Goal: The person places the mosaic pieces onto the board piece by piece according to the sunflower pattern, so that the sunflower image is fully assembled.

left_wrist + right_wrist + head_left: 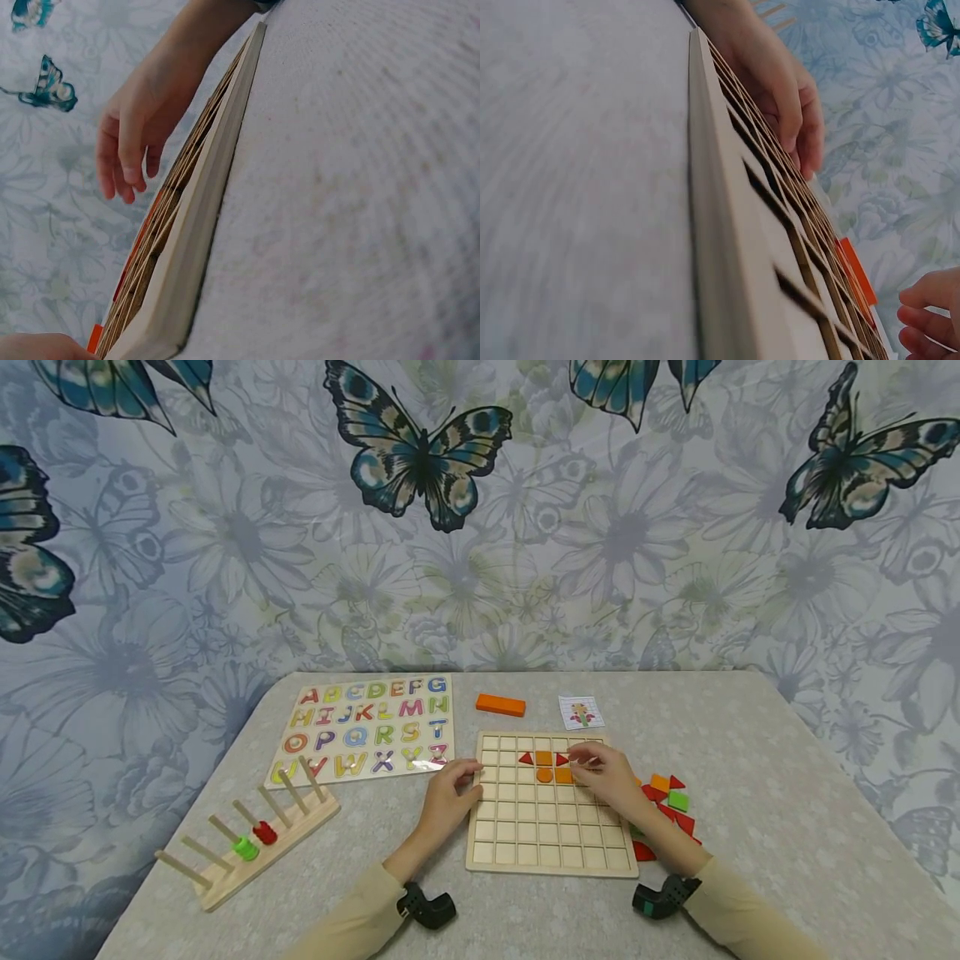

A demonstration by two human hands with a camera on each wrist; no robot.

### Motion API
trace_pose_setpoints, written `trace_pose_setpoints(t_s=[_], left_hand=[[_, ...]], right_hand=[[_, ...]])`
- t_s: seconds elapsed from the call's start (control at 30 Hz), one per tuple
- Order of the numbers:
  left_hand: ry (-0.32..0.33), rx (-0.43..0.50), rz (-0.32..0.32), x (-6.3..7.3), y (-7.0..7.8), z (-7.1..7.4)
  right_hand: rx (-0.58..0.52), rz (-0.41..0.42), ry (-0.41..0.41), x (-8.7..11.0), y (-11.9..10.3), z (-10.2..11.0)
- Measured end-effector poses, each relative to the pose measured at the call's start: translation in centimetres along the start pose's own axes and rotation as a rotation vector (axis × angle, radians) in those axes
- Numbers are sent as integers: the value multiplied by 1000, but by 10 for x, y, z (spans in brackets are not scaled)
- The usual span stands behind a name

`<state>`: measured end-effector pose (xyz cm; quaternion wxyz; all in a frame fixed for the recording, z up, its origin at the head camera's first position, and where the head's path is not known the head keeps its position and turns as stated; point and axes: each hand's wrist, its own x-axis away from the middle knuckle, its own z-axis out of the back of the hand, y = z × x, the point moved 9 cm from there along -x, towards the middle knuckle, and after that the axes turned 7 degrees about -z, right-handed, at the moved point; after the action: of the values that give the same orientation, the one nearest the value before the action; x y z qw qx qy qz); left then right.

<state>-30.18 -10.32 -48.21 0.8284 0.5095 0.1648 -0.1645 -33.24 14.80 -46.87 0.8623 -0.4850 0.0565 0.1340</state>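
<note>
A light wooden grid board lies in front of me. Near its top sit a red triangle, an orange square and another red triangle; under them are an orange circle and a second orange square, partly beside the fingers. My left hand rests at the board's left edge, fingertips and thumb touching the rim. Over the upper right of the board hovers my right hand, fingers loosely bent; in the left wrist view this right hand hangs above the grid with nothing visible in it.
Loose red, orange and green pieces lie right of the board, partly behind my right forearm. Behind it are an orange block and a pattern card. To the left stand an alphabet board and a peg rack with beads.
</note>
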Motion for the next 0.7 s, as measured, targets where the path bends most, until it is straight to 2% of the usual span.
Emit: trace_pose_setpoints(t_s=[0.27,0.4,0.53,0.7], left_hand=[[-8,-9,34,1,-3,0],[-12,-13,43,1,-2,-1],[-11,-10,42,1,-3,-1],[-8,-4,34,2,-4,-2]], right_hand=[[22,-58,22,13,21,35],[76,-66,40,23,32,50],[144,-79,32,29,39,55],[175,-73,37,33,42,57]])
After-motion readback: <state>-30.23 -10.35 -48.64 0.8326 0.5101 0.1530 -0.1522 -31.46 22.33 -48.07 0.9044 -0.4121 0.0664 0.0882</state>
